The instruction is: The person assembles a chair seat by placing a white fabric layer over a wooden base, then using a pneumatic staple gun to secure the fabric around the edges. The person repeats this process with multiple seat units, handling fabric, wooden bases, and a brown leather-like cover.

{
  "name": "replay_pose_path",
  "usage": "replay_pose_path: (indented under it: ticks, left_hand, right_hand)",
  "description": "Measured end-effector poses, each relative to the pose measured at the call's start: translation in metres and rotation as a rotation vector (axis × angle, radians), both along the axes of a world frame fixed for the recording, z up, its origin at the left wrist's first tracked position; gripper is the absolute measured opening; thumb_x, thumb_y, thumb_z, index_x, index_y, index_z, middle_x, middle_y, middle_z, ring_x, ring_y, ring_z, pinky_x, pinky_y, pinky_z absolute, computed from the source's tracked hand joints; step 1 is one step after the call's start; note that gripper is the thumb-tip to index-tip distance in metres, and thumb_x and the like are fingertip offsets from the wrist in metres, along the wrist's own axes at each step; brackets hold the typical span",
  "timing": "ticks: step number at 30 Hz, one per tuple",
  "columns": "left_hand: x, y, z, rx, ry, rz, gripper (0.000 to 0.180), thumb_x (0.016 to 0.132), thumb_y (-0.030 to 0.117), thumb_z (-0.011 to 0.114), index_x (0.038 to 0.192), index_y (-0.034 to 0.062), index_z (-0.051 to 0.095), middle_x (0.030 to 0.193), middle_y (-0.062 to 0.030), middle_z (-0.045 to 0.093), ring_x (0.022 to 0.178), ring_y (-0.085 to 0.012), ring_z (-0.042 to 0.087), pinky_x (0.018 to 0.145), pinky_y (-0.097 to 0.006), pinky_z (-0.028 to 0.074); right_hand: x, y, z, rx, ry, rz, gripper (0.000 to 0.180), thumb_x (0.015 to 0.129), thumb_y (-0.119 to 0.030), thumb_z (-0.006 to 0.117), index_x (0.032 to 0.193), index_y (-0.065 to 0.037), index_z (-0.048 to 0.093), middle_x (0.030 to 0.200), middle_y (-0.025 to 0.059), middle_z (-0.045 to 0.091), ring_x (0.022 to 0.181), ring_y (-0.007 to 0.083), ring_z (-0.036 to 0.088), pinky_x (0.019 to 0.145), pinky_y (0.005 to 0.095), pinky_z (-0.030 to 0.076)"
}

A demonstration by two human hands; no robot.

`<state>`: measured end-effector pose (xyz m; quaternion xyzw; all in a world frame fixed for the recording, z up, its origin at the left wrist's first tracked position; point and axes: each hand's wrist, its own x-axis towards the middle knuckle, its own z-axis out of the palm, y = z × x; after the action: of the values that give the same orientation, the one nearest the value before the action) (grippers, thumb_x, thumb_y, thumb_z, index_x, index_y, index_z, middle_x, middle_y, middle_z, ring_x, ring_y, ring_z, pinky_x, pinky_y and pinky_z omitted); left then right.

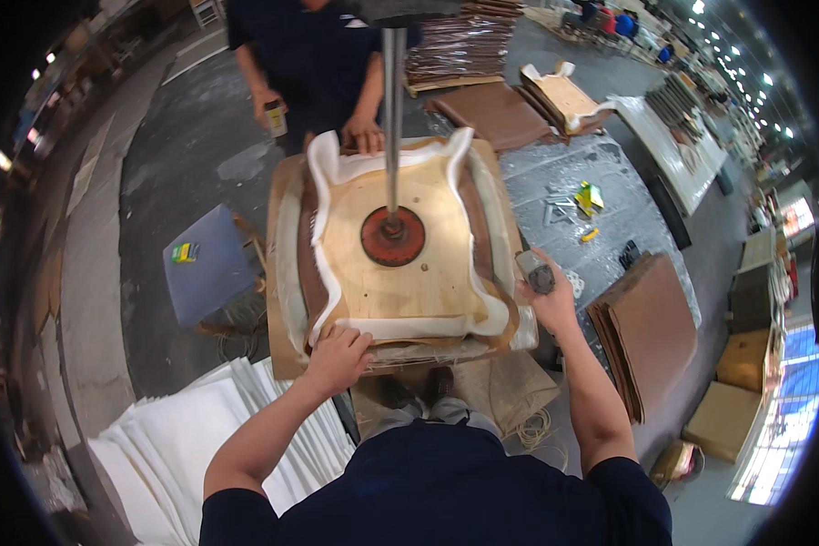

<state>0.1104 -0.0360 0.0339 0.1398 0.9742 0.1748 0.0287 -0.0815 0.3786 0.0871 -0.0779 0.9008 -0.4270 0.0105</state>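
A disc (pixel 409 240) sits on the board (pixel 382 293) over there, a co-worker (pixel 305 68) behind it; to the board's left, a packet (pixel 185 253) lies on a stool (pixel 205 284), with sheets (pixel 177 432) nearer; to the right, panels (pixel 651 337).

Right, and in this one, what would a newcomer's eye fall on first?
Probably the red disc at the foot of a metal rod, on a pale wooden panel edged with white padding. Next, the left hand at the padding's near left corner, and the right hand beyond its right side, holding a dark grey tool.
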Motion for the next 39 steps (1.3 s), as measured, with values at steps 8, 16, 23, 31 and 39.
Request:
replay_pose_path:
  ticks: [8,16,23,31,39]
  left_hand:
    - [-0.014,0.080,-0.009,0.040,-0.022,0.096,0.029,0.101,0.034,0.073,0.118,0.0114,0.076,0.108,-0.0105,0.072,0.110,-0.0338,0.067,0.096,-0.051,0.046]
    - [-0.034,0.123,-0.024,0.116,-0.010,0.249,0.021,0.100,0.032,0.074,0.109,0.0137,0.074,0.103,-0.0102,0.071,0.104,-0.0354,0.068,0.091,-0.055,0.047]
    - [-0.110,0.198,-0.023,0.306,0.092,0.237,0.028,0.099,0.030,0.075,0.118,0.0099,0.070,0.106,-0.0143,0.072,0.105,-0.0389,0.071,0.091,-0.056,0.053]
    - [-0.181,0.229,-0.040,0.242,-0.036,0.246,0.023,0.099,0.032,0.075,0.104,0.0099,0.075,0.096,-0.0122,0.073,0.100,-0.0365,0.071,0.088,-0.055,0.052]
    - [-0.201,0.216,-0.045,0.297,0.066,0.161,0.021,0.098,0.030,0.075,0.090,0.0107,0.077,0.091,-0.0090,0.072,0.096,-0.0330,0.067,0.091,-0.049,0.048]
  right_hand:
    - [0.066,0.024,0.023,-0.287,-0.570,0.030,0.067,0.094,-0.010,0.089,0.156,-0.011,0.063,0.095,-0.0012,0.074,0.070,0.0065,0.064,0.057,0.0260,0.052]
    - [0.029,0.040,-0.028,-0.363,-0.585,0.012,0.069,0.095,-0.011,0.089,0.159,-0.011,0.062,0.110,0.0013,0.076,0.081,0.0091,0.068,0.070,0.0282,0.058]
    - [-0.009,0.049,-0.046,-0.304,-0.470,0.183,0.072,0.093,-0.014,0.092,0.158,-0.009,0.062,0.136,0.0082,0.077,0.122,0.0130,0.070,0.109,0.0333,0.056]
    - [-0.028,0.052,-0.040,-0.190,-0.495,0.277,0.073,0.094,-0.009,0.089,0.160,-0.008,0.059,0.129,0.0052,0.076,0.105,0.0124,0.069,0.091,0.0299,0.058]
    - [-0.049,0.049,-0.033,-0.109,-0.392,0.313,0.073,0.092,-0.013,0.091,0.158,-0.010,0.061,0.129,0.0092,0.079,0.110,0.0141,0.075,0.097,0.0336,0.062]
